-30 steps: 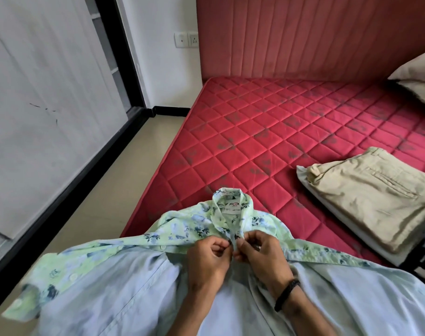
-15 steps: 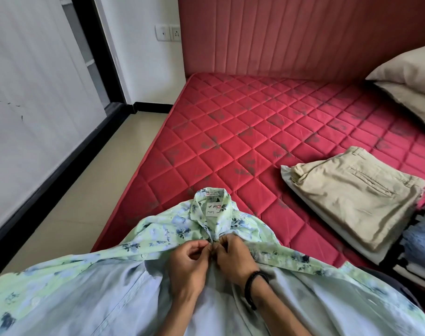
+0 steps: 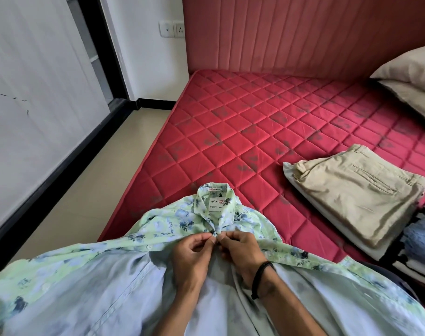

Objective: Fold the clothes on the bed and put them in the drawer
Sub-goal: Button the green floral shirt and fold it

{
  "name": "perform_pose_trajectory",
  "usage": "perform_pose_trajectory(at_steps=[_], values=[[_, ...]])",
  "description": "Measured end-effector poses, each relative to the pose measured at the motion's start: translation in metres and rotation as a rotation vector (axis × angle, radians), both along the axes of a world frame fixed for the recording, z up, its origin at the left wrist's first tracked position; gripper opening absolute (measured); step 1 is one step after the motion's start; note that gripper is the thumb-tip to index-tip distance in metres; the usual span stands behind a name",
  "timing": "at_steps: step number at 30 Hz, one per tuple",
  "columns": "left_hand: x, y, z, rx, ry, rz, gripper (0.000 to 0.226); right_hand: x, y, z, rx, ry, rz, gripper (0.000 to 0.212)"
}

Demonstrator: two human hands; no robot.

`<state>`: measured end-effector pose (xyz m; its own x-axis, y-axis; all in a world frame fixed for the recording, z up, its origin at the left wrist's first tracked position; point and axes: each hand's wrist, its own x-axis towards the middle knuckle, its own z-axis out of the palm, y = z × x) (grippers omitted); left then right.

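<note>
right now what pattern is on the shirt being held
Blue flowers on pale green shirt; head view.

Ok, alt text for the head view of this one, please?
Both hands, left hand and right hand, pinch the front of a floral shirt just below its collar, over a red bed. Folded khaki trousers lie to the right, pillows beyond.

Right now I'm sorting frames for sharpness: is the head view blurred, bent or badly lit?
Head view: both hands, left hand and right hand, and the shirt label read sharp; wide-angle bending curves the headboard and wall; soft even daylight on the mattress, no glare.
</note>
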<state>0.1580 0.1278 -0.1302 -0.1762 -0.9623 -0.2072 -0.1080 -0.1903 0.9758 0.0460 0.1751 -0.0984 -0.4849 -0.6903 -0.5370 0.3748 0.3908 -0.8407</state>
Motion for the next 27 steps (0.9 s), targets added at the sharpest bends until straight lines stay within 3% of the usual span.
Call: perform_pose_trajectory(at_steps=[8,10,12,15,17,22,27], values=[[-0.007,0.001,0.012,0.294,0.255,0.068,0.014,-0.009,0.0,0.001,-0.112,-0.278,-0.051,0.021],[-0.006,0.001,0.012,0.309,0.265,0.086,0.014,-0.009,0.0,0.001,-0.129,-0.305,-0.056,0.021],[-0.007,0.001,0.01,0.205,0.194,0.096,0.012,-0.009,0.0,0.001,-0.134,-0.299,-0.063,0.021],[-0.009,0.006,0.009,-0.116,-0.07,0.081,0.018,-0.007,0.0,-0.002,-0.124,-0.197,-0.037,0.02],[-0.011,0.01,0.014,-0.223,-0.128,0.079,0.018,-0.006,0.001,-0.005,-0.109,-0.095,-0.03,0.016],[-0.011,0.01,0.015,-0.273,-0.149,0.088,0.015,-0.005,-0.001,-0.011,-0.05,0.346,0.041,0.013],[-0.009,0.009,0.012,-0.257,-0.136,0.044,0.017,-0.006,-0.001,-0.013,-0.014,0.421,0.095,0.015]])
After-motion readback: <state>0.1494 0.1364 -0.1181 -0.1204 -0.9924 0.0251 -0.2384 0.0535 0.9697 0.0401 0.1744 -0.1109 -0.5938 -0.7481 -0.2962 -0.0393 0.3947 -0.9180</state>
